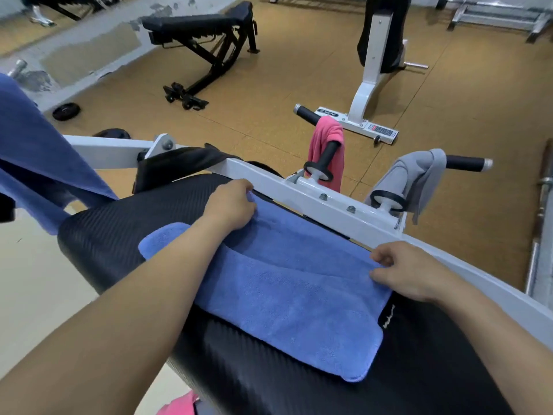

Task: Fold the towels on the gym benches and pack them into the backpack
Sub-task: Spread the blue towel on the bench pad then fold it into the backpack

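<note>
A white frame bar (299, 187) ran just behind the blue towel (287, 295), close against both hands. Beyond the bar, at one o'clock, a pink towel (327, 151) hung over a black handle, and at two o'clock a grey towel (419, 178) draped the next handle. A darker blue cloth (39, 163) hung at nine o'clock, and an adjustable bench (206, 34) stood on the floor at eleven. The blue towel lay partly folded on the black bench pad (113, 235). The left hand (230, 206) pinched its far corner at eleven o'clock. The right hand (410, 271) pinched its edge at three, and the cloth spread from both grips toward six.
</note>
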`<state>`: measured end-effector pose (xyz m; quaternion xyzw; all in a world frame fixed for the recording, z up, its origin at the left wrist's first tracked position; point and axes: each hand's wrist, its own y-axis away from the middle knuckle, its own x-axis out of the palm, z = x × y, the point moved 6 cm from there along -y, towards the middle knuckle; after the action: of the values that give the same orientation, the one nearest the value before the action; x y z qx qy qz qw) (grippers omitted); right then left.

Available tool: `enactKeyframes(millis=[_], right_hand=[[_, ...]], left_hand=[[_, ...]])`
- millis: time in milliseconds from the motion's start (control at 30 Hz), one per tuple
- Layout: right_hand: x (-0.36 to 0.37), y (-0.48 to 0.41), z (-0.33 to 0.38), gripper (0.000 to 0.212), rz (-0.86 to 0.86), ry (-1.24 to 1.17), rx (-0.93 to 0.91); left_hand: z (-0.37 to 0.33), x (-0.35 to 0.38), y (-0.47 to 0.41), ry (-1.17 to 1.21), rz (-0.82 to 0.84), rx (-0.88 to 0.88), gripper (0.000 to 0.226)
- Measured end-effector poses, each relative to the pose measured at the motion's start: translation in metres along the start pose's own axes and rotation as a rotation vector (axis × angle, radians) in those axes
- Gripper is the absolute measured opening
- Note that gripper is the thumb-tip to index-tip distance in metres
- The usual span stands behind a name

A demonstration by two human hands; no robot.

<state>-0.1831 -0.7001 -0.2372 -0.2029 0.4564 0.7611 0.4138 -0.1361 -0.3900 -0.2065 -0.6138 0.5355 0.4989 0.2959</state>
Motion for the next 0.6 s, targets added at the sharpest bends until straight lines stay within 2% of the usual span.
enactKeyframes(millis=[67, 167, 200, 267, 400, 500, 600], right_hand=[[-0.002, -0.004, 0.001, 0.014, 0.043, -0.064, -0.027], [-0.004, -0.013, 0.009, 0.051, 0.098, -0.156, -0.024], [-0.003, -0.019, 0.012, 0.058, 0.098, -0.178, -0.027], [0.0, -0.032, 0.022, 0.057, 0.087, -0.177, -0.049], [0.013, -0.048, 0.05, 0.035, 0.035, -0.056, -0.136], [0.024, -0.062, 0.06, 0.035, 0.018, -0.035, -0.142], [0.03, -0.076, 0.079, 0.042, 0.004, -0.057, -0.171]], left_hand=[[-0.002, 0.001, -0.006, 0.08, -0.036, -0.023, 0.037], [-0.001, 0.006, -0.013, 0.159, -0.06, -0.063, 0.022], [0.0, 0.009, -0.016, 0.163, -0.057, -0.065, 0.016], [-0.001, 0.014, -0.02, 0.13, -0.036, -0.062, 0.007], [0.0, 0.018, -0.025, -0.016, 0.026, -0.102, 0.006], [0.002, 0.017, -0.027, 0.066, 0.036, -0.143, 0.013], [0.001, 0.007, -0.017, 0.168, -0.013, -0.153, 0.005]])
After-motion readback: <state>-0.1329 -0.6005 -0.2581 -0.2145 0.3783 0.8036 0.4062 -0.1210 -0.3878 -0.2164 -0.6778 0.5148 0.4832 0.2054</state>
